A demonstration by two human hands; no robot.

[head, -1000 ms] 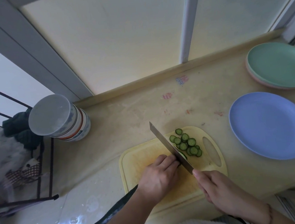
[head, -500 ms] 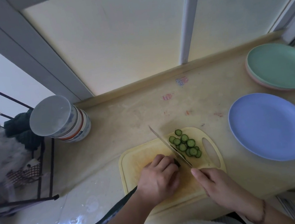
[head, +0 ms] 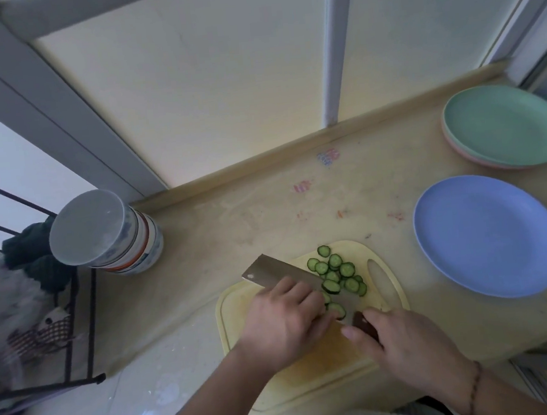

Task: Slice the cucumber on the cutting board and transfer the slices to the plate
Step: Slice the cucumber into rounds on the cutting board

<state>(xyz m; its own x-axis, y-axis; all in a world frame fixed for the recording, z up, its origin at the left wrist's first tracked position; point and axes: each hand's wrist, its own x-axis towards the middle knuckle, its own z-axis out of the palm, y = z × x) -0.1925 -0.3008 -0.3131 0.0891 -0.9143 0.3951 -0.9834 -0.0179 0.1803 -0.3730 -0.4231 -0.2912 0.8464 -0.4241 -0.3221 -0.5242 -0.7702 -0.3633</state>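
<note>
Slicing step in progress on the cutting board.
Right hand grips the cleaver; left hand holds the cucumber at the board's middle. Slices lie toward the far-right corner. Next: transfer to the blue plate.
</note>
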